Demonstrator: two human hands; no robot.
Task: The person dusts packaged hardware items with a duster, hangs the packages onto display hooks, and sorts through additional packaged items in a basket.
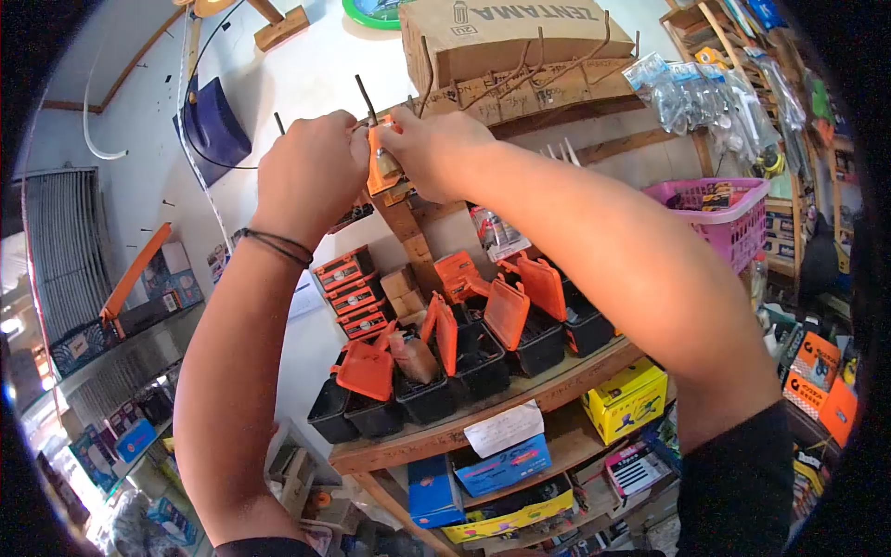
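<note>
My left hand (311,172) and my right hand (436,153) are raised close together at the hook rack. Between them hangs an orange card pack (376,139) with a brass-coloured metal piece (387,165) on its front, whose exact kind I cannot make out. The fingers of both hands are closed at the upper edges of the pack, though the fingertips are partly hidden. A bare metal hook (364,93) sticks up right behind the pack.
Above right, a cardboard box (520,37) sits over a wooden rail (548,88) with several bent hooks. Below is a wooden shelf (483,408) with black bins (478,362) and orange lids (506,311). A pink basket (733,223) hangs at right.
</note>
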